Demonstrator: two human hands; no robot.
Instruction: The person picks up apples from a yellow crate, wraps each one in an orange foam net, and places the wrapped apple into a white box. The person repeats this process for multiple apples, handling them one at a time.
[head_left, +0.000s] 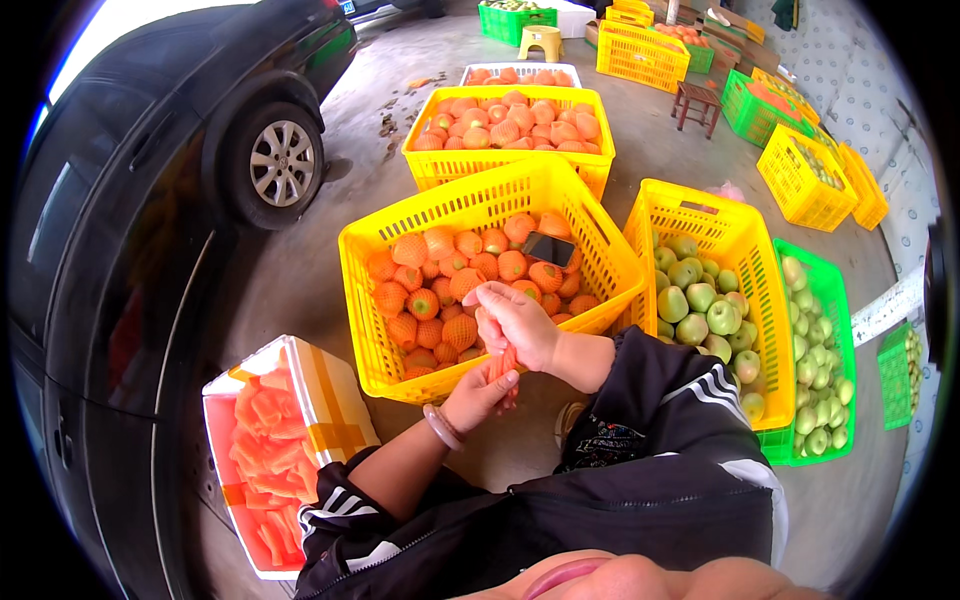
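My left hand (480, 397), with a bangle at its wrist, is closed around a bunched orange foam net sleeve (502, 364). Just above it, the fingers of my right hand (514, 322) are curled at the upper end of the sleeve; whether they grip it is hidden. Both hands are over the near rim of a yellow plastic crate (480, 199) holding fruits in orange foam nets (424, 304). A dark smartphone (549, 248) lies on those fruits. To the right, a second yellow crate (776, 337) holds bare green fruits (701, 297).
A foam box (337, 405) of orange net sleeves (270, 442) stands at left, near a parked black car (112, 225). A green crate (847, 375) of fruits is at right. Beyond are another full yellow crate (510, 155), a low stool (541, 41) and a wooden stool (697, 105).
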